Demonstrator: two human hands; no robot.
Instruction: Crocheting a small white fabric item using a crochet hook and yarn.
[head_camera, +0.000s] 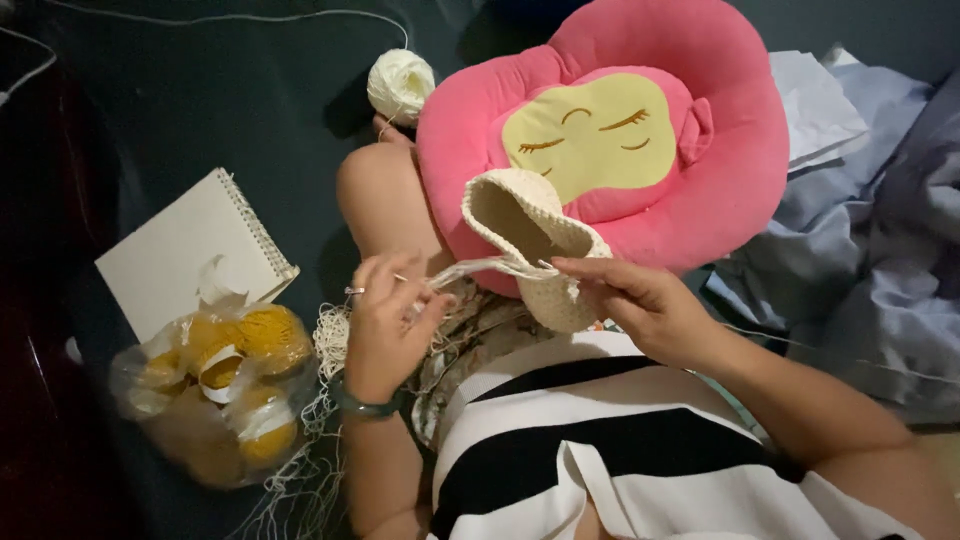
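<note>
Cream crocheted pouch (535, 240) is mid-stitch: right hand (645, 300) pinches its rim, left hand (385, 320) grips the strand (470, 270); next calls for steady tension.

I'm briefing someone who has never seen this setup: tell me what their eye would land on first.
The big pink cushion with a yellow face patch fills the upper middle. Just below it, the left hand and right hand stretch a cream strand from a cream crocheted pouch. At lower left lies a clear bag of yellow yarn balls, beside a spiral notebook.
</note>
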